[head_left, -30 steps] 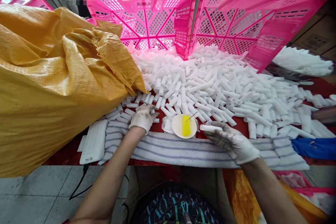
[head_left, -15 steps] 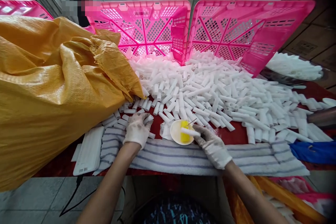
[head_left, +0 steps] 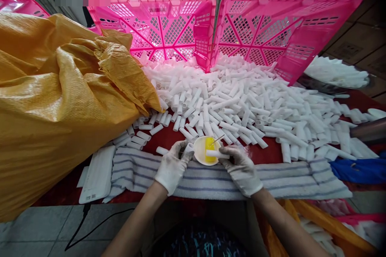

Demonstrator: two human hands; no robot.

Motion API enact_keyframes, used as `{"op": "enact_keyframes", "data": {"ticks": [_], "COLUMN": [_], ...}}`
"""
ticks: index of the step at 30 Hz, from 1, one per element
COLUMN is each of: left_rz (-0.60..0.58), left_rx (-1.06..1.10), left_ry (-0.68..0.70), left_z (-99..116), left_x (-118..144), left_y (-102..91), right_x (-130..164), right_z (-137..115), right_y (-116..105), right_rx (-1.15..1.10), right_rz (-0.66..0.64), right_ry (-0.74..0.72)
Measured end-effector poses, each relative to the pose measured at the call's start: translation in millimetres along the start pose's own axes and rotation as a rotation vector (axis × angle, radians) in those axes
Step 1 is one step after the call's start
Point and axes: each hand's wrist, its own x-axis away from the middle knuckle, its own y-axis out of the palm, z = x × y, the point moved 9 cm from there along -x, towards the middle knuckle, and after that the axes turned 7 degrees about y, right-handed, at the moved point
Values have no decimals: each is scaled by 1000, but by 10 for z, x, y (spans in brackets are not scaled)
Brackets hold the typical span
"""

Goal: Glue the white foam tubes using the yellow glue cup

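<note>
Head view, left hand [head_left: 172,168] partly hiding tube [head_left: 189,148], sack [head_left: 57,124] cut off

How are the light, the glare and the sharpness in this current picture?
Head view: glare whitens folds of the yellow sack; head view: tubes near the pink crates take a pink tint; head view: the upper right corner falls dark, while the left hand and right hand look fairly sharp.
</note>
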Motion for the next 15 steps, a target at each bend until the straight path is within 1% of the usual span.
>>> {"op": "enact_keyframes", "data": {"ticks": [3, 4, 5, 6, 8, 9, 11, 13, 15], "left_rz": [-18, -26, -35, -41, -54, -55, -50, -46, -45], "left_rx": [6, 1, -5, -14, -46, -69, -111, -125, -108], "left_ry": [14, 13, 9, 4, -8, -12, -27, -50, -47], "left_z": [-41, -56, -67, -73, -68, -58, -39, -36, -29], "left_x": [1, 2, 3, 6, 15, 20, 31, 45, 56], "left_y": [47, 56, 63, 66, 68, 61, 43, 37, 59], "right_x": [-6, -5, -9, -17, -31, -40, -58, -50, 0], "right_z": [159, 171, 141, 76, -68, -110, -135, -133, -171], "right_y": [51, 64, 66, 53, -11, -43, -113, -210, -341], "right_rx": [30, 29, 29, 34, 66, 91, 139, 146, 126], "right_rz": [-62, -76, -77, -61, -2, 17, 27, 37, 94], "right_ry": [166, 184, 158, 99, -27, -54, -40, 12, 40]}}
